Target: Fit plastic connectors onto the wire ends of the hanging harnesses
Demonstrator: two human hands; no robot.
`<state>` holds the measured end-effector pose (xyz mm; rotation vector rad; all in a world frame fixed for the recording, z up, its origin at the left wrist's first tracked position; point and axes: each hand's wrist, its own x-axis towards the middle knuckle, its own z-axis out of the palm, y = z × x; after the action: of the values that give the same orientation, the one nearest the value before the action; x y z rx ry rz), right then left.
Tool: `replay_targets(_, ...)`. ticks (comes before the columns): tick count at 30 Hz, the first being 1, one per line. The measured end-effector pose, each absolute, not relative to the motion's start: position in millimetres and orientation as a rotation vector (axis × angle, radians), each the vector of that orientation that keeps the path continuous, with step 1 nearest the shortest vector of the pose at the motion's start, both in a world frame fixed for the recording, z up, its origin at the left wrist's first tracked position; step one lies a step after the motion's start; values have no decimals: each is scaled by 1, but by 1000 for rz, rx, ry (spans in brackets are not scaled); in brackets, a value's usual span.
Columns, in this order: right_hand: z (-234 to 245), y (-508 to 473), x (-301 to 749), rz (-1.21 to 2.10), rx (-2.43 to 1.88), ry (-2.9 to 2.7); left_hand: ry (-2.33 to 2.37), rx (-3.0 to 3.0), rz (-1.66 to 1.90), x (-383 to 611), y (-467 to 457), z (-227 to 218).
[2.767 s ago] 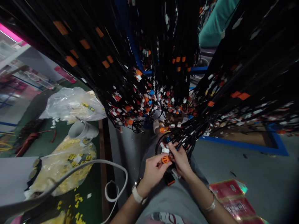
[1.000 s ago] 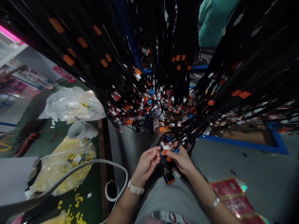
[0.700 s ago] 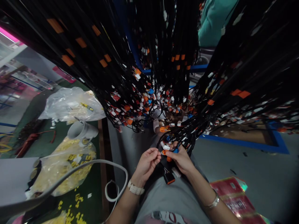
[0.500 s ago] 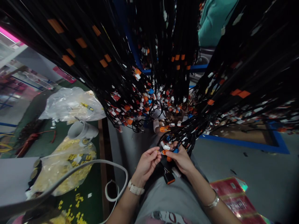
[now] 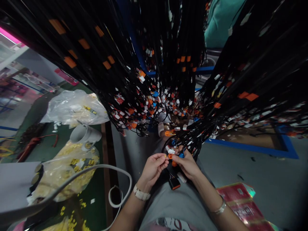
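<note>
My left hand (image 5: 154,167) is closed in a pinch, with a tiny yellow piece (image 5: 165,156) at its fingertips. Right beside it, my right hand (image 5: 188,165) grips an orange connector (image 5: 170,156) on the end of a black wire harness (image 5: 192,141). A blue connector (image 5: 181,155) and a white connector (image 5: 170,150) of the same bundle crowd around the right fingers. Below the hands, a black connector with an orange edge (image 5: 174,183) hangs over my lap. The fingers partly hide the orange connector.
Dense black harnesses (image 5: 91,54) hang in front with many coloured connectors. On the green bench at left lie a grey cup (image 5: 85,136), a bag of yellow pieces (image 5: 69,173) and a grey hose (image 5: 96,167). A red package (image 5: 245,202) is on the floor; a person's teal sleeve (image 5: 220,24) shows behind.
My left hand has shifted slightly right, bringing the yellow piece closer to the orange connector. My right hand stays nearly still, and the orange connector's face shows a little more.
</note>
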<state>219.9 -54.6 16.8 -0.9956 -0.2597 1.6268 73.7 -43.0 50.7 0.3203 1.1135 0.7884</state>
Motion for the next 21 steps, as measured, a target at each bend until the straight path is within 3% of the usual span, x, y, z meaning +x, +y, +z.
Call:
replay_targets(8, 15, -57, 222, 1674, -937, -266, 1139, 448, 742, 79, -42, 50)
replay_targets(21, 3, -58, 224, 1694, -927, -290, 1367, 1274, 696, 74, -34, 53)
